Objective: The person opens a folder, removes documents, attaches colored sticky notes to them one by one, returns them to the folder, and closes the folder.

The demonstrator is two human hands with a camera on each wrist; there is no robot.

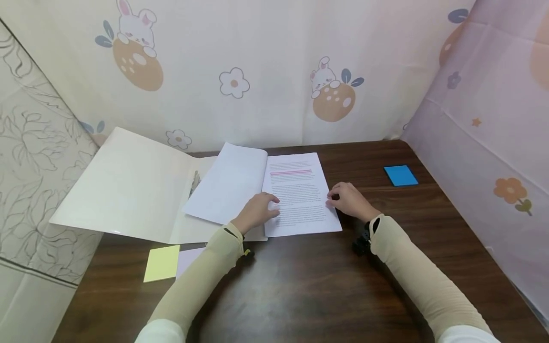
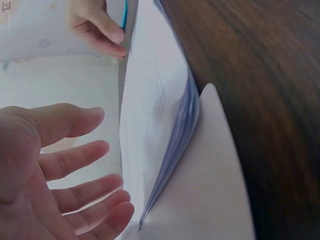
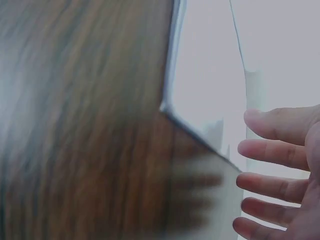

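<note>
A stapled-looking stack of printed paper (image 1: pixel 296 209) lies on the table, its top sheet bearing lines of text and pink highlighted lines. To its left a turned-over white sheet (image 1: pixel 231 181) rests across a white folder (image 1: pixel 133 186) that is spread wide. My left hand (image 1: pixel 257 209) hovers near the seam between the sheets, with fingers apart and nothing between them; the left wrist view shows this left hand (image 2: pixel 75 170) beside the stack's layered edge. At the right edge of the printed page, my right hand (image 1: pixel 349 200) has its fingertips (image 3: pixel 247 180) close to the paper, fingers loosely extended.
A yellow sticky pad (image 1: pixel 161 263) and a purple pad (image 1: pixel 188 259), partly hidden by the left sleeve, lie at front left. A blue sticky pad (image 1: pixel 401 175) is at back right. Patterned curtains (image 1: pixel 274 71) border the brown wooden table (image 1: pixel 309 286).
</note>
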